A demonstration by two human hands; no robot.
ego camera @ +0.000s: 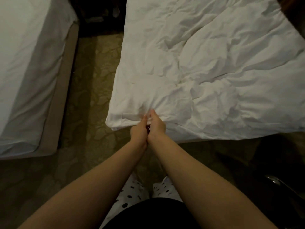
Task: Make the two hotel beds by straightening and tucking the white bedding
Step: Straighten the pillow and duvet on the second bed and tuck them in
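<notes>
The duvet (206,71) runs out past the top and right edges and hides whatever lies under it. At its near hem the left hand (139,130) and right hand (157,124) pinch the cloth side by side. Their fingers are out of sight beneath the fold, and only the thumbs show. Left of the duvet, the other bed (24,71) is cut by the left and top edges. Beyond the duvet's far left corner a dark shape (99,12) is too dim to tell. Below its near right end another dark thing (272,162) is unreadable and cut off.
</notes>
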